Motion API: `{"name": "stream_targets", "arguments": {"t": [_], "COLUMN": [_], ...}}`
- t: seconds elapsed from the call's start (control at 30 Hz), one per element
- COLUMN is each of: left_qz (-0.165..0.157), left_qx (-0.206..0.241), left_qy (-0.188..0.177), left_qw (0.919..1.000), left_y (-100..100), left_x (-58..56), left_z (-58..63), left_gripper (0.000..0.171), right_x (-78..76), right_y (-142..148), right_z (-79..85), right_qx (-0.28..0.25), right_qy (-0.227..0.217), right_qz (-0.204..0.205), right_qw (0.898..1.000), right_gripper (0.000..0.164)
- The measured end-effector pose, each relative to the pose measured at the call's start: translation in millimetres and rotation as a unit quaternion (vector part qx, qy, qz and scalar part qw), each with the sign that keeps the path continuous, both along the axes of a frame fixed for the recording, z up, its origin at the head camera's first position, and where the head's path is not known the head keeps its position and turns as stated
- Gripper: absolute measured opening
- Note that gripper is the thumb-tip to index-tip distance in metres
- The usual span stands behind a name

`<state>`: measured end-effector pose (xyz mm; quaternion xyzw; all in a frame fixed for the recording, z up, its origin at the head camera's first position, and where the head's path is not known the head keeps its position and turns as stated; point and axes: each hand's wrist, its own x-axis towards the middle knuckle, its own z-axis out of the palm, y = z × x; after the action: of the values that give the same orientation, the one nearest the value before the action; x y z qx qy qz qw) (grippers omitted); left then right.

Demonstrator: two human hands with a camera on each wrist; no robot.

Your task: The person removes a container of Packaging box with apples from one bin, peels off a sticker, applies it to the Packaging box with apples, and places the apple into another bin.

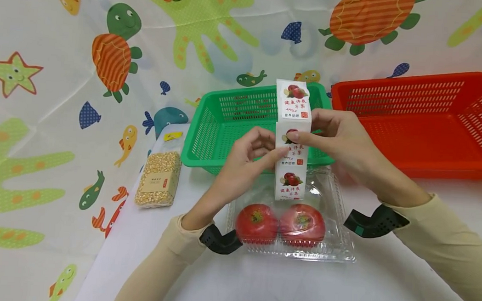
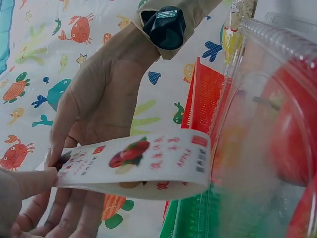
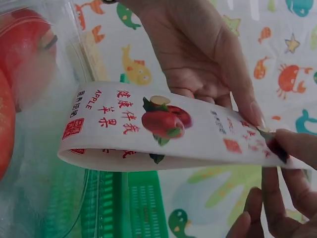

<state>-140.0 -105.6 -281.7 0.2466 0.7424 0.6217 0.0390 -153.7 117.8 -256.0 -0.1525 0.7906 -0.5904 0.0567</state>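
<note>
Between both hands is a strip of white apple stickers [image 1: 289, 188], printed with red apples and red lettering. The left hand [image 1: 242, 166] pinches its left edge near the middle, thumb on the printed face. From the right side, the right hand [image 1: 347, 141] pinches it slightly higher, thumb over an apple picture. Both wrist views show the strip [image 3: 163, 124] doubled into a loop, its folded end hanging toward the box. Beneath the hands a clear plastic clamshell box [image 1: 339, 235] rests on the white table, with two red apples [image 1: 257, 223] visible through its lid.
Behind the box stands a green basket [image 1: 209, 121], with a larger red basket [image 1: 422, 168] to its right. A bag of corn kernels [image 1: 158, 180] with a paper label lies left of the box. A cloth [image 1: 111, 170] printed with sea animals hangs behind.
</note>
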Motion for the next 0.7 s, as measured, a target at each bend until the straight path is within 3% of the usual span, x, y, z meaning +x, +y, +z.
{"name": "stream_targets", "arguments": {"t": [0.1,0.23,0.33,0.4,0.43,0.5,0.57,0.63,0.7], "left_qz": [-0.002,0.002,0.005,0.002,0.001,-0.005,-0.014,-0.022,-0.029], "left_qx": [0.036,0.045,0.049,0.048,0.046,0.04,0.034,0.029,0.027], "left_qy": [0.015,0.009,0.0,-0.003,-0.002,0.002,0.009,0.021,0.033], "left_qw": [0.9992,0.9989,0.9988,0.9988,0.9989,0.9992,0.9993,0.9991,0.9987], "left_y": [1,-2,-5,-6,-6,-6,-5,-4,-2], "left_x": [-2.2,-3.6,-4.0,-3.6,-3.4,-2.5,-1.3,0.2,1.4], "left_z": [1.8,0.8,0.3,0.9,1.3,1.9,2.6,3.5,4.3], "left_gripper": [0.021,0.03,0.03,0.028,0.027,0.027,0.029,0.033,0.038], "right_x": [0.3,1.9,4.1,5.7,6.2,7.7,9.0,10.6,12.2], "right_y": [0,4,7,7,7,5,3,1,1], "right_z": [-1.0,-2.3,-1.9,-0.7,0.1,2.2,3.2,3.6,3.1], "right_qx": [0.007,-0.019,-0.045,-0.019,-0.002,0.044,0.084,0.1,0.11], "right_qy": [-0.006,0.019,0.105,0.208,0.263,0.369,0.438,0.456,0.451], "right_qz": [0.001,-0.031,-0.068,-0.068,-0.065,-0.04,-0.01,0.016,0.025], "right_qw": [1.0,0.999,0.991,0.976,0.963,0.927,0.895,0.884,0.885], "right_gripper": [0.038,0.039,0.04,0.04,0.039,0.038,0.038,0.04,0.041]}}
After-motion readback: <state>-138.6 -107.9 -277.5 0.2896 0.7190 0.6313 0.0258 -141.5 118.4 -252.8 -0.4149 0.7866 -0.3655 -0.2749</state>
